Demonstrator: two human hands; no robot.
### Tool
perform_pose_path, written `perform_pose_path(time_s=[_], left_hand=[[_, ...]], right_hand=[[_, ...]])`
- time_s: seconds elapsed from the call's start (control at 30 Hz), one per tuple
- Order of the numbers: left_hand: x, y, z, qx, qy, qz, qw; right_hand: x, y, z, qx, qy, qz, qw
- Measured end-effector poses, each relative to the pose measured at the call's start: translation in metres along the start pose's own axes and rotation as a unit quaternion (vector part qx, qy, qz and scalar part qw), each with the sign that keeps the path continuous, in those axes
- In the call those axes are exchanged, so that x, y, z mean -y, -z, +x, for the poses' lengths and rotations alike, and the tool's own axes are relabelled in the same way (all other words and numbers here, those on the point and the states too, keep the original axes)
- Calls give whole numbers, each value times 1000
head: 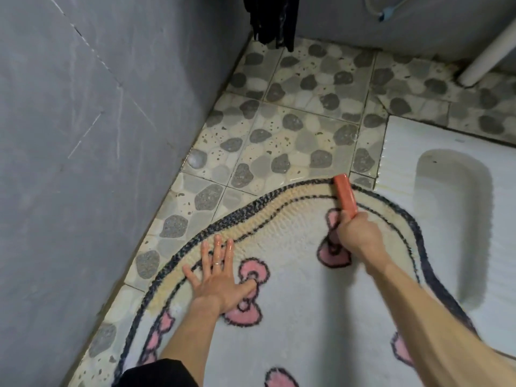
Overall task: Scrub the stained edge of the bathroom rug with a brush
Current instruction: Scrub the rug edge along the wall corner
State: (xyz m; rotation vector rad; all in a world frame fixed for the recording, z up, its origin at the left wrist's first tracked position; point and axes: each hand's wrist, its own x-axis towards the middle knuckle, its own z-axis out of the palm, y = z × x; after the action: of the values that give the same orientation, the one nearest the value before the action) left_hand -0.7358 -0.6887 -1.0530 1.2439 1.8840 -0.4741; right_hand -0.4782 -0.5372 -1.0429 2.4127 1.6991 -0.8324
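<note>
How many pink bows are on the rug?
5 bows: one by the right hand, one under the left hand, one at the rug's left edge, one at the bottom, one beside the right forearm. The arms may hide more.

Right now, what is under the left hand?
The left hand lies flat on the rug, fingers spread across its cream border, thumb over a pink bow. The pile beneath the palm is covered, so any stain there cannot be seen.
</note>
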Motion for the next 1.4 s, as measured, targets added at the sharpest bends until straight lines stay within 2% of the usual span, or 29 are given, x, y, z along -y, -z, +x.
perform_pose_path(time_s=[0.07, 0.17, 0.2, 0.23, 0.33, 0.4, 0.47, 0.53, 0.6, 0.63, 0.67, 0.77, 0.83, 0.97, 1.03, 1.1, 1.2, 1.27, 1.33, 1.4], left_hand=[[-2, 2, 0, 6, 3, 3, 1000], [-2, 5, -2, 9, 7, 8, 1000], [-3, 6, -3, 15, 9, 7, 1000], [-3, 6, -4, 17, 8, 7, 1000], [-2, 5, -3, 17, 4, 3, 1000], [0, 3, -2, 9, -4, 5, 1000], [0, 2, -1, 13, -2, 2, 1000], [1, 3, -1, 13, -7, 4, 1000], [2, 4, -1, 18, -5, 4, 1000], [2, 6, -2, 24, -7, 1, 1000], [2, 6, -3, 27, -10, 0, 1000], [4, 5, -3, 27, -16, -2, 1000], [5, 4, -2, 17, -20, 4, 1000], [2, 4, -1, 17, -16, 4, 1000], [2, 6, 0, 15, -10, 11, 1000], [2, 7, -1, 21, -9, 9, 1000], [3, 2, 2, 14, -14, 14, 1000], [6, -1, 3, 5, -18, 5, 1000], [7, 0, 5, 1, -19, 12, 1000], [3, 2, 1, 21, -15, 4, 1000]], right_hand=[[31, -23, -32, 74, 29, 28, 996], [53, -50, -74, 181, 172, -52, 967], [49, -41, -67, 171, 186, -76, 965], [39, -28, -50, 149, 164, -87, 971], [-4, 12, 15, 47, 1, -47, 998], [-13, 18, 25, 12, -46, -20, 999], [8, -2, 2, 28, -19, 15, 999], [33, -32, -32, 86, 22, 27, 996], [43, -50, -53, 145, 111, -33, 983], [41, -42, -50, 142, 126, -63, 980], [33, -29, -36, 116, 115, -74, 984], [-7, 14, 16, 36, -23, -13, 999], [-18, 24, 28, 20, -58, 9, 998], [31, -13, -4, 60, 15, 20, 998], [50, -34, -22, 115, 98, -33, 988], [46, -22, -19, 101, 112, -84, 985], [-7, 24, 30, 8, -43, -25, 999], [-26, 47, 33, -21, -106, -15, 994], [0, 39, 10, 4, -12, 20, 1000], [37, 11, -22, 83, 52, 46, 994]])
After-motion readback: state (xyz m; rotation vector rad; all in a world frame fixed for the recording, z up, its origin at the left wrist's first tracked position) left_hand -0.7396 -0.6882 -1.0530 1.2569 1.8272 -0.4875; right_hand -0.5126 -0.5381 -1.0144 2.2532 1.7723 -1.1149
